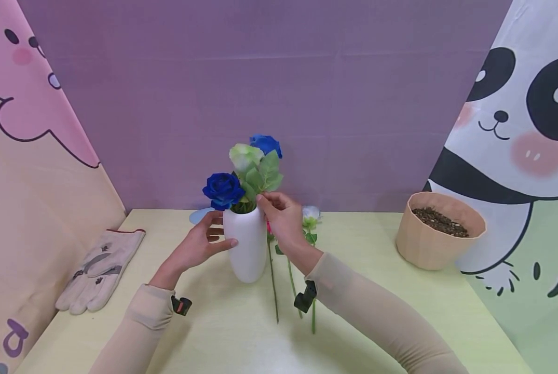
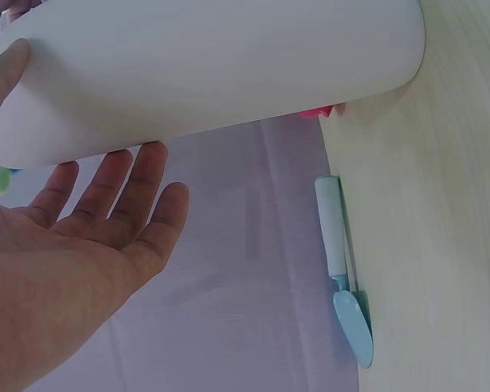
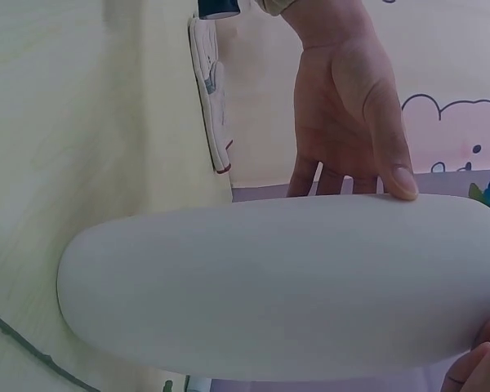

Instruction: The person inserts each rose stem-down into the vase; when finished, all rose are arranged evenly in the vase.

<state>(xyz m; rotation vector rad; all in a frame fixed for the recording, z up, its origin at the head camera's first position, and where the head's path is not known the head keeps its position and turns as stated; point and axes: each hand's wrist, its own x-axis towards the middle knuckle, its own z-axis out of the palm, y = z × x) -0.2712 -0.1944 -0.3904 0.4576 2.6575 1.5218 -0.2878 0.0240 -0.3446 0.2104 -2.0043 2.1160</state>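
Observation:
A white vase (image 1: 245, 249) stands upright on the table, holding two blue roses (image 1: 223, 190) and a pale green-white flower (image 1: 245, 156) with leaves (image 1: 264, 174). My left hand (image 1: 201, 242) holds the vase from the left, thumb on its near side and fingers along the far side. At the right of the rim, my right hand (image 1: 283, 221) has its thumb and forefinger at a leafy flower stem; the exact contact is partly hidden. Its other fingers (image 3: 467, 367) are curled against the vase wall in the right wrist view.
Several loose flower stems (image 1: 274, 291) lie right of the vase, one with a white flower (image 1: 311, 212). A peach pot (image 1: 423, 241) of soil stands at the right, and gardening gloves (image 1: 102, 270) lie left. Behind the vase lies a light-blue trowel (image 2: 335, 237).

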